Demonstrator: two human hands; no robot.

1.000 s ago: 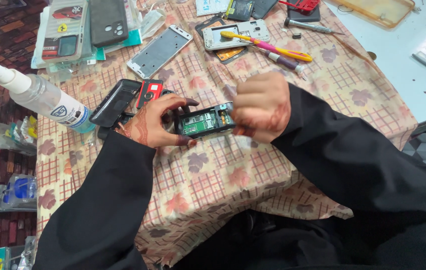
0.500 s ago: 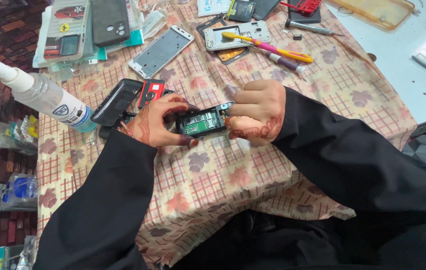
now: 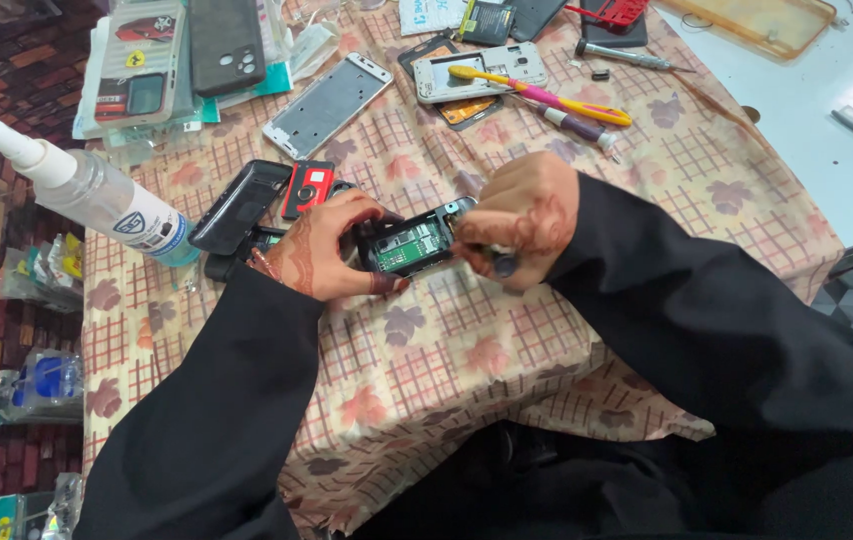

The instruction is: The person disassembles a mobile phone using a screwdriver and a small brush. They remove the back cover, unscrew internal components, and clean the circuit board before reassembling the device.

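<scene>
Your left hand (image 3: 322, 245) and right hand (image 3: 522, 220) both grip the opened phone (image 3: 409, 245) above the table (image 3: 467, 350).

Free room: bare checked tablecloth (image 3: 507, 350) from 4 to 7 o'clock of the hands. Obstacles: spray bottle (image 3: 97, 195) at 9; black phone shells (image 3: 240, 205) at 10; toothbrush (image 3: 537, 93) and screwdriver (image 3: 572, 123) at 1.
</scene>
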